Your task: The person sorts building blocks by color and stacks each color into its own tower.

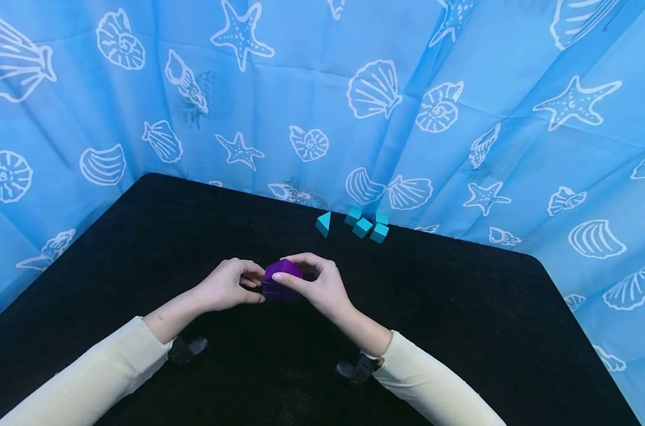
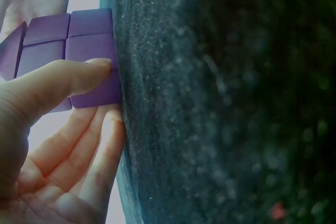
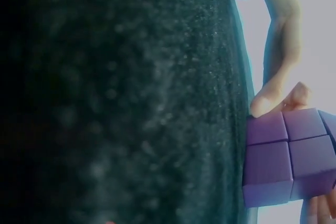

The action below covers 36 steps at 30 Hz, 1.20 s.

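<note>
A small stack of purple cubes [image 1: 273, 290] stands on the black table in front of me. In the left wrist view a slanted purple block [image 2: 11, 51] tops the cubes [image 2: 90, 48]. My left hand [image 1: 226, 287] holds the stack low on its left side, thumb pressed on a lower cube and fingers round the far side. From the right, my right hand [image 1: 322, 287] grips the upper part between thumb and fingers. The right wrist view shows the cubes [image 3: 268, 163] closely, with the left thumb touching a bottom one. The fingers partly hide the stack.
Several teal cubes [image 1: 362, 228] lie near the table's back edge, with a teal triangular block [image 1: 324, 224] left of them. A blue curtain [image 1: 312, 89] with white shell prints hangs behind the black table [image 1: 434, 307]. Dark cameras are strapped to both wrists.
</note>
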Each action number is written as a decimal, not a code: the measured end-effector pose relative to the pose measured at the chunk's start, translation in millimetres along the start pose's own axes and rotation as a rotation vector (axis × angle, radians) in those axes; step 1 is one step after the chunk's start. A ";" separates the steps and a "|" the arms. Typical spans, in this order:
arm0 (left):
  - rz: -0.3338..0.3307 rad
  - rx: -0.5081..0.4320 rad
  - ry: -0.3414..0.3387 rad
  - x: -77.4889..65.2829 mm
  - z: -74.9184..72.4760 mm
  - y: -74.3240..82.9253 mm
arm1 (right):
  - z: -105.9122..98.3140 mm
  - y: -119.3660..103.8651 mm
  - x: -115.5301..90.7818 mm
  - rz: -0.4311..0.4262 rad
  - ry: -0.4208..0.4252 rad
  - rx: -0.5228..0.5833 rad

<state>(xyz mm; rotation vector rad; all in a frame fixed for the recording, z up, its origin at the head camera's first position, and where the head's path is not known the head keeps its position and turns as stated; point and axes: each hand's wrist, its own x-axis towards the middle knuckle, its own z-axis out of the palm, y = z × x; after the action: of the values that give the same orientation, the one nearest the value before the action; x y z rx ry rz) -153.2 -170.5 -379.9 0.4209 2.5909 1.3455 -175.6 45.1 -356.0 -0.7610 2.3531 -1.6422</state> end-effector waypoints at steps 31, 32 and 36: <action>-0.114 0.174 -0.063 -9.6 -14.5 38.3 | -24.8 18.9 3.1 -0.081 0.000 0.069; -0.117 0.167 -0.068 -10.1 -17.3 42.3 | -27.7 18.9 3.1 -0.079 0.018 0.082; -0.095 0.166 -0.051 -9.4 -26.9 54.9 | -40.2 19.1 2.5 -0.049 0.089 0.115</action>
<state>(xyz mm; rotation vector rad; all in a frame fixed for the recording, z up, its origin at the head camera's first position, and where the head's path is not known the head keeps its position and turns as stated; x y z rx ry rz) -143.5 -164.2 -319.1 0.3472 2.6536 1.0809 -200.4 82.0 -358.0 -0.7434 2.2913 -1.8500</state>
